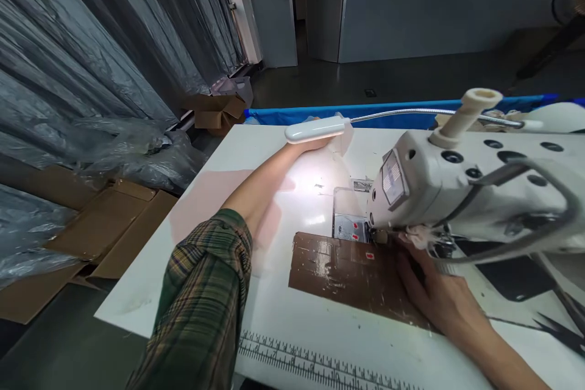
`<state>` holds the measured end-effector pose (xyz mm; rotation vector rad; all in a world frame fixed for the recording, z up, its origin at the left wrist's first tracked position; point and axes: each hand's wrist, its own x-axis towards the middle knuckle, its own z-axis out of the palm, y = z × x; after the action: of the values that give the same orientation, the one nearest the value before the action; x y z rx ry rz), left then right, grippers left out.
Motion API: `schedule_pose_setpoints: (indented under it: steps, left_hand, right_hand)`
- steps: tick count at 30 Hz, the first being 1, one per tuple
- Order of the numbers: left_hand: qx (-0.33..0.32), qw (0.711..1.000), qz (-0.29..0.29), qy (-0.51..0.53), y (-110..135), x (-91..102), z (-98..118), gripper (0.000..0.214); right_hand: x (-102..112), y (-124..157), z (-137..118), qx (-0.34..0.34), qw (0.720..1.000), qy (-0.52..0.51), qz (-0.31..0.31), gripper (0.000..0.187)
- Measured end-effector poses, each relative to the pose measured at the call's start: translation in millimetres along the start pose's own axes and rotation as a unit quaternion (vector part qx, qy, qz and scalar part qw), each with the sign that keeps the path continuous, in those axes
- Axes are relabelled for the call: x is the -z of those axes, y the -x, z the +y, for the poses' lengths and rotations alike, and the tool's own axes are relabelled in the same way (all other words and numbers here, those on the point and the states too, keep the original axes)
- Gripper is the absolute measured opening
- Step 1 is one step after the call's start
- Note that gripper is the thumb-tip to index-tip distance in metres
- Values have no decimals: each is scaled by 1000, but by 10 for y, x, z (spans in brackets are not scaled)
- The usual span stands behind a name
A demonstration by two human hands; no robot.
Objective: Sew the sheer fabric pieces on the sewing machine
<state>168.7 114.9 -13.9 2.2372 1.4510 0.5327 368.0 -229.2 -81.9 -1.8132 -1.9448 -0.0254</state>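
My left hand [315, 144] is stretched to the far side of the white table, largely behind the white lamp head [315, 130]; its fingers are hidden. Beneath that forearm lies a flat, pale pink piece [201, 198], perhaps thin cloth. My right hand [441, 295] is at the needle area of a white sewing machine [425, 189], with thumb and forefinger bent together towards the presser foot [377, 236]. The fingertips are in shadow, so anything between them is hidden. Under this hand a brown plate [333, 268] lies beside the metal needle plate [350, 226].
A printed ruler [311, 368] runs along the front edge. Black scissors or snips [560, 332] and a dark flat object [507, 271] lie right. The lamp's bendable neck [402, 112] crosses the back. Cardboard boxes [109, 219] and plastic sheeting [137, 149] stand left.
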Motion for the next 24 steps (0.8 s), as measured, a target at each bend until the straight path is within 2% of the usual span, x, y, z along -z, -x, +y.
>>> schedule_pose_setpoints:
  steps: [4, 8, 11, 14, 20, 24]
  left_hand:
    - [43, 999, 6, -33, 325, 277, -187, 35]
    - [64, 997, 1, -44, 647, 447, -301, 21]
    - [56, 998, -7, -23, 797, 430, -283, 8]
    - [49, 999, -11, 20, 846, 341, -202, 5]
    - [64, 991, -13, 113, 771, 223, -43, 37]
    - [72, 992, 27, 102, 867, 371, -149, 39]
  right_hand:
    - [48, -62, -116, -24, 1000, 6, -6, 46]
    - [39, -82, -108, -9, 1000, 2, -26, 45]
    - [27, -83, -80, 5, 1000, -1, -24, 43]
    - [22, -84, -52, 11, 1000, -12, -19, 42]
    - [26, -89, -20, 8, 999, -23, -26, 42]
    - [22, -88, 8, 15, 999, -21, -27, 40]
